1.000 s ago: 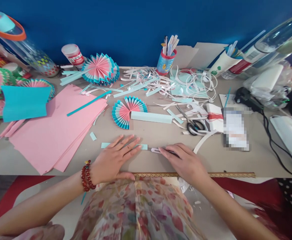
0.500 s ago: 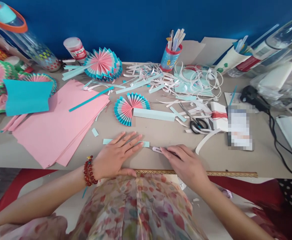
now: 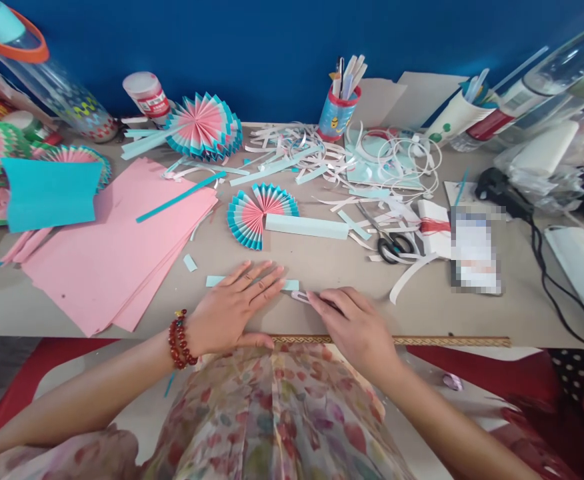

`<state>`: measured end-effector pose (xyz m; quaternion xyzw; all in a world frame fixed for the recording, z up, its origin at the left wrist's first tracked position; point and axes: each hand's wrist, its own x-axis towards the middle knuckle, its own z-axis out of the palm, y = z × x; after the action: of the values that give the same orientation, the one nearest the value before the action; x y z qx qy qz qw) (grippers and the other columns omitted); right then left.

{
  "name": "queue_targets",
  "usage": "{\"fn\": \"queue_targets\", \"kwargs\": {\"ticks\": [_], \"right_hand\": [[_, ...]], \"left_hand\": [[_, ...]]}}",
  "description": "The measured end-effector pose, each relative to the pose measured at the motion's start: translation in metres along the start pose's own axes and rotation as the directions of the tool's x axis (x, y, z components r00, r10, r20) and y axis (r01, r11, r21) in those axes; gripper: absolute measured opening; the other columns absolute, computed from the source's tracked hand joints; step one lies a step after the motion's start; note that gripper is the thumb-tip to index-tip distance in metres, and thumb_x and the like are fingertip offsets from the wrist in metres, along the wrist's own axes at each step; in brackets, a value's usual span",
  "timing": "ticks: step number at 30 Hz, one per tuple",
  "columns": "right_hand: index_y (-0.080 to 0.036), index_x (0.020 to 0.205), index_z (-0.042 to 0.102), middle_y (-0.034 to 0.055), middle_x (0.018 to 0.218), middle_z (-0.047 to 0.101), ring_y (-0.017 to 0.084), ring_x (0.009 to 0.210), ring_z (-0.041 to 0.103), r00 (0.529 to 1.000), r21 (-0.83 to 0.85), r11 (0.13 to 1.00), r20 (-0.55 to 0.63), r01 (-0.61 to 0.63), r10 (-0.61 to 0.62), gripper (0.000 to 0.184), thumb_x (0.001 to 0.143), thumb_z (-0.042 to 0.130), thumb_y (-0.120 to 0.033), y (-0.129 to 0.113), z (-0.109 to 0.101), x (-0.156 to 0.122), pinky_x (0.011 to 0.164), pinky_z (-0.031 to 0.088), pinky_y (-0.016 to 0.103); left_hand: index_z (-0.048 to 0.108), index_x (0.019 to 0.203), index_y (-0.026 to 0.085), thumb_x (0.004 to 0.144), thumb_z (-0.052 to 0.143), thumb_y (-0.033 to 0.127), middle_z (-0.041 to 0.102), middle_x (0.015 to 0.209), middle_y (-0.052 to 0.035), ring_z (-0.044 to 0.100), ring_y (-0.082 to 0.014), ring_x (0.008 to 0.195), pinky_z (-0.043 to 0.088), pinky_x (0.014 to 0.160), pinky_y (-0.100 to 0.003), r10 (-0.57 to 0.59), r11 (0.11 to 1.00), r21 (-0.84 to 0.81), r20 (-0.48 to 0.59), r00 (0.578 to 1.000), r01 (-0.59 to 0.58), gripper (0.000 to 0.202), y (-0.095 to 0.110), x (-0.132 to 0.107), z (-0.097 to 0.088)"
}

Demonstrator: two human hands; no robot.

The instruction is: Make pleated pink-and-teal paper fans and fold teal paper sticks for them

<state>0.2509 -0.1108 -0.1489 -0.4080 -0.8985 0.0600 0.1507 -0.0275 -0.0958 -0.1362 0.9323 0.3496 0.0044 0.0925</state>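
Paper strip (image 3: 215,281) lies under flat left hand (image 3: 233,306), right hand (image 3: 358,324) gripping tool (image 3: 299,296).

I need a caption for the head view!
Left hand flat on a pale blue strip; right hand holding a slim tool.

A paper-craft desk against a blue wall

I'm at a desk (image 3: 347,263) used for paper crafts; whether it stands in a home or a workshop, I can't tell. A pleated pink-and-blue paper fan (image 3: 242,223) gives the craft away. To its left I have pink sheets (image 3: 117,247); beyond it, a tangled heap of cut strips (image 3: 297,157) and, farther right, a blue cup (image 3: 337,115) of pens. Behind it to the left sits a bigger pleated rosette (image 3: 205,127). Right of the fan are black-handled scissors (image 3: 395,247) and, well apart, a black cable (image 3: 542,267). A plain blue wall (image 3: 272,53) rises behind it all.
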Motion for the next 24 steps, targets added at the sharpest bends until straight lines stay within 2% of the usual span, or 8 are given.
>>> {"fn": "queue_targets", "kwargs": {"ticks": [2,7,12,24], "right_hand": [[-0.016,0.126,0.063,0.0098,0.102,0.068,0.022,0.091,0.058,1.000,0.015,1.000,-0.001,-0.006,0.006,0.037,0.092,0.051,-0.006,-0.002,-0.001,0.001,0.082,0.052,0.035],[-0.018,0.125,0.063,0.0088,0.100,0.067,0.021,0.089,0.058,1.000,0.026,1.000,-0.009,-0.007,0.007,0.037,0.093,0.047,-0.005,-0.003,-0.006,0.005,0.081,0.052,0.033],[-0.015,0.124,0.063,0.0102,0.099,0.067,0.021,0.087,0.057,1.000,0.030,0.999,0.010,0.013,-0.013,0.037,0.093,0.047,-0.004,-0.007,-0.007,0.009,0.079,0.052,0.034],[-0.012,0.126,0.062,0.0104,0.101,0.066,0.021,0.089,0.056,0.999,0.058,0.998,0.047,-0.010,0.007,0.036,0.093,0.046,-0.006,-0.017,-0.005,0.013,0.079,0.052,0.033]], "left_hand": [[0.013,0.157,0.011,0.089,0.028,0.077,0.019,0.163,-0.0131,0.016,-0.0296,0.151,0.008,0.122,-0.047,-0.001,1.000,-0.009,-0.002,1.000,0.001,0.096,-0.001,-0.001,-0.001],[0.010,0.158,0.010,0.089,0.028,0.076,0.022,0.162,-0.0158,0.021,-0.0298,0.150,0.003,0.122,-0.051,-0.038,0.999,0.015,-0.026,0.999,0.038,0.097,-0.004,-0.006,-0.001],[0.010,0.157,0.010,0.087,0.028,0.079,0.018,0.163,-0.0152,0.018,-0.0298,0.151,0.006,0.122,-0.048,-0.021,1.000,0.003,-0.004,1.000,0.021,0.101,-0.006,-0.008,0.003],[0.011,0.157,0.009,0.085,0.027,0.081,0.019,0.163,-0.0164,0.019,-0.0302,0.151,0.009,0.122,-0.049,-0.022,1.000,-0.009,-0.017,1.000,0.022,0.103,-0.006,-0.008,0.003]]}}
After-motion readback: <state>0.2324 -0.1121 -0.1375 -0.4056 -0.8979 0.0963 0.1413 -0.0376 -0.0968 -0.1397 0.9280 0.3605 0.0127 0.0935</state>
